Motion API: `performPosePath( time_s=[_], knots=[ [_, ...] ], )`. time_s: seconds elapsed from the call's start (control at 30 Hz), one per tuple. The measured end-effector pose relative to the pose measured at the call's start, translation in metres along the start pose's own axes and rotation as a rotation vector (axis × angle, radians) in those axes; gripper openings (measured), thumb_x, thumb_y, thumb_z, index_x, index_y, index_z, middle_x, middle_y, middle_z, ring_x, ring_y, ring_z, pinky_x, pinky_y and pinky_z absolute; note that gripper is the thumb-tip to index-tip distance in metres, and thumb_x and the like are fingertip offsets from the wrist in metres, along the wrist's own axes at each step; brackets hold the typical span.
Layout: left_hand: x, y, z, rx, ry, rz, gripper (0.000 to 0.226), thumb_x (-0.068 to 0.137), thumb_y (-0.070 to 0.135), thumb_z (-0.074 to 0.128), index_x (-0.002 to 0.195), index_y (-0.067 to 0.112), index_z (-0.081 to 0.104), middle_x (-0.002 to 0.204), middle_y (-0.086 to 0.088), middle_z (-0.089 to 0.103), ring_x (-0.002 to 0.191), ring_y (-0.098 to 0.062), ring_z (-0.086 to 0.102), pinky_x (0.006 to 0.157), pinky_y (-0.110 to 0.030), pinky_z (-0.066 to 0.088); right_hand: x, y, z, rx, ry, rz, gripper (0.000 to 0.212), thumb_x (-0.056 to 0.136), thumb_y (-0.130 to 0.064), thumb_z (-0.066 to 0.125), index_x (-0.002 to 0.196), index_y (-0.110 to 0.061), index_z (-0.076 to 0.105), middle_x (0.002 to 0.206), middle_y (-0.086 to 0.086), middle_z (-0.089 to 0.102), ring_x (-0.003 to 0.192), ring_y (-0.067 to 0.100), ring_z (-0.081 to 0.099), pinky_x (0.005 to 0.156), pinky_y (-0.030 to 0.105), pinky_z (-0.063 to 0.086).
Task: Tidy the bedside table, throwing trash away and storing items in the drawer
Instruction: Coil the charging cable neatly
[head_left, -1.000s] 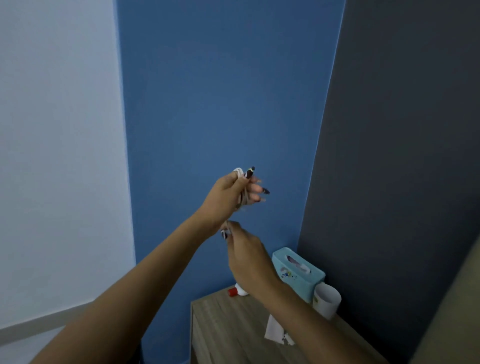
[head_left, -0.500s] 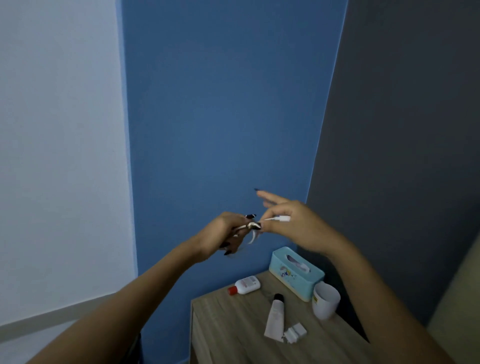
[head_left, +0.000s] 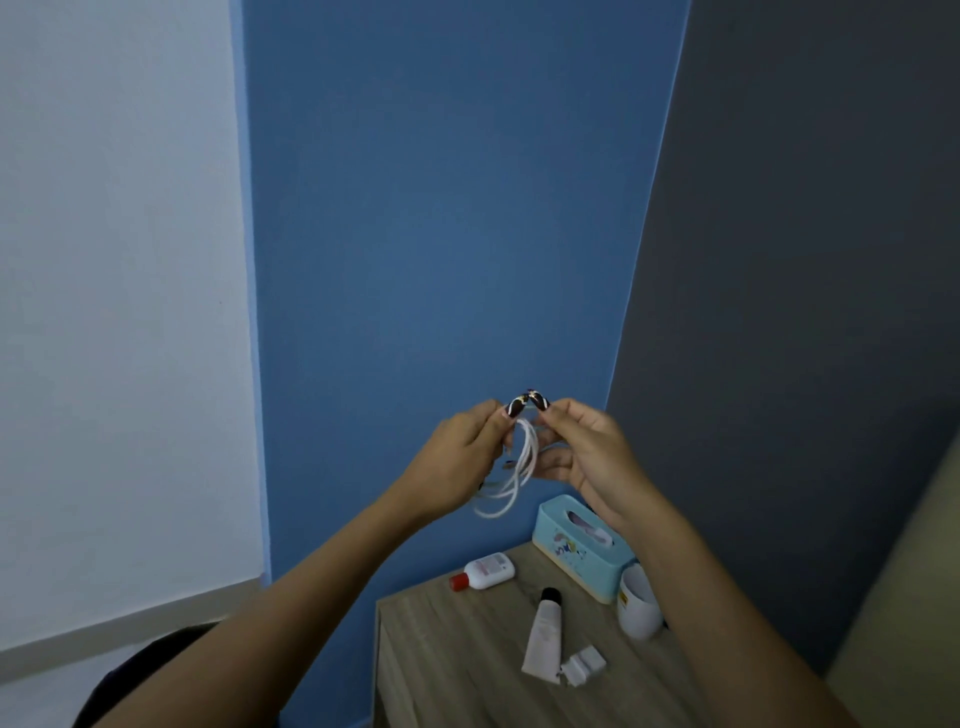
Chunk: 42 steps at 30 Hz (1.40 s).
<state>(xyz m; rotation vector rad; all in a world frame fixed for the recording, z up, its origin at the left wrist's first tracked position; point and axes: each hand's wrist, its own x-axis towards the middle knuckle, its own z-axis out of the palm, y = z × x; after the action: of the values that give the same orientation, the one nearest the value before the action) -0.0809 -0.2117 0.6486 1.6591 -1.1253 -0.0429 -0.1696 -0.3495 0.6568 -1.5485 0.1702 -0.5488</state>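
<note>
Holds a white cable (head_left: 529, 452) looped and hanging above the wooden bedside table (head_left: 441, 654). Shows on its top a red-capped white bottle (head_left: 488, 570) lying far left, a black-capped tube (head_left: 543, 642) flat mid-table, a white plug (head_left: 584, 665) at its near end.

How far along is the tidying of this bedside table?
Nothing looks put away yet. In hand: the left hand and right hand pinch a coiled white cable. Left on the bedside table: a red-capped bottle, a black-capped tube, a white charger plug, a white cup and a teal tissue box. No drawer or bin shows.
</note>
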Motion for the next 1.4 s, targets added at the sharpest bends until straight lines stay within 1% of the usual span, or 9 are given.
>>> performPosePath(
  time_s=[0.1,0.27,0.4,0.5,0.63,0.83,1.1,1.3,1.4],
  knots=[
    [0.001,0.005,0.006,-0.015,0.045,0.0,0.04,0.101,0.035,0.036,0.065,0.023,0.044,0.051,0.01,0.039,0.04,-0.002,0.035,0.052,-0.027,0.03,0.0,0.01,0.006,-0.001,0.166,-0.019,0.009,0.092,-0.019,0.06,0.087,-0.012,0.056,0.07,0.013,0.066,0.056,0.027,0.067,0.056,0.032,0.057],
    [0.005,0.007,0.008,-0.027,0.137,-0.034,0.041,0.101,0.038,0.035,0.064,0.021,0.042,0.051,0.008,0.036,0.039,-0.005,0.031,0.048,-0.026,0.027,-0.002,0.03,0.016,-0.099,0.267,-0.128,0.015,0.089,-0.019,0.066,0.078,-0.012,0.073,0.091,0.014,0.072,0.085,0.025,0.072,0.073,0.033,0.059],
    [0.01,0.005,0.011,-0.037,0.189,-0.074,0.041,0.101,0.036,0.036,0.067,0.015,0.043,0.056,0.003,0.041,0.05,-0.011,0.036,0.053,-0.028,0.032,-0.008,0.028,0.021,0.053,0.156,-0.056,0.027,0.092,-0.014,0.049,0.086,-0.005,0.074,0.087,0.014,0.074,0.085,0.026,0.07,0.078,0.04,0.059],
    [0.011,0.004,0.013,0.02,0.205,-0.068,0.044,0.101,0.034,0.037,0.075,0.002,0.051,0.065,-0.005,0.05,0.059,-0.015,0.044,0.059,-0.032,0.038,-0.008,0.027,0.02,0.277,0.026,0.033,0.029,0.078,-0.026,0.051,0.09,-0.01,0.071,0.088,0.013,0.071,0.085,0.025,0.066,0.084,0.042,0.053],
    [0.009,0.001,0.013,0.064,0.184,-0.059,0.04,0.101,0.034,0.037,0.069,0.012,0.045,0.059,0.003,0.044,0.054,-0.011,0.04,0.053,-0.024,0.034,-0.005,0.029,0.011,0.309,-0.126,0.092,0.047,0.074,-0.021,0.053,0.119,-0.01,0.059,0.099,0.016,0.062,0.093,0.026,0.06,0.093,0.047,0.048],
    [0.005,0.001,0.022,0.185,0.189,0.006,0.037,0.099,0.029,0.042,0.065,0.016,0.045,0.055,0.006,0.046,0.049,-0.007,0.04,0.047,-0.018,0.032,-0.004,0.032,0.006,0.349,-0.236,0.049,0.042,0.074,-0.017,0.052,0.115,-0.009,0.058,0.09,0.009,0.065,0.086,0.019,0.062,0.092,0.045,0.048],
    [0.006,-0.018,0.026,0.366,0.264,0.065,0.038,0.096,0.033,0.045,0.065,0.011,0.045,0.061,0.001,0.045,0.057,-0.014,0.043,0.055,-0.034,0.035,-0.002,0.032,0.008,0.156,-0.173,0.103,0.024,0.084,-0.003,0.057,0.107,-0.01,0.062,0.082,0.007,0.068,0.08,0.017,0.065,0.086,0.037,0.053],
    [0.005,-0.018,0.024,0.339,0.248,0.136,0.029,0.097,0.04,0.043,0.085,0.014,0.044,0.068,-0.001,0.06,0.058,-0.02,0.057,0.053,-0.041,0.044,0.001,0.032,0.003,0.399,-0.079,0.106,0.042,0.085,0.009,0.057,0.123,-0.009,0.052,0.097,0.02,0.067,0.087,0.025,0.066,0.095,0.043,0.049],
    [0.004,-0.019,0.022,0.273,0.186,0.171,0.021,0.099,0.039,0.039,0.095,0.018,0.039,0.074,-0.001,0.061,0.06,-0.02,0.059,0.055,-0.042,0.047,0.0,0.03,0.003,0.492,-0.094,0.088,0.049,0.085,0.01,0.056,0.129,-0.01,0.049,0.102,0.02,0.066,0.089,0.026,0.066,0.089,0.04,0.053]
  ],
)
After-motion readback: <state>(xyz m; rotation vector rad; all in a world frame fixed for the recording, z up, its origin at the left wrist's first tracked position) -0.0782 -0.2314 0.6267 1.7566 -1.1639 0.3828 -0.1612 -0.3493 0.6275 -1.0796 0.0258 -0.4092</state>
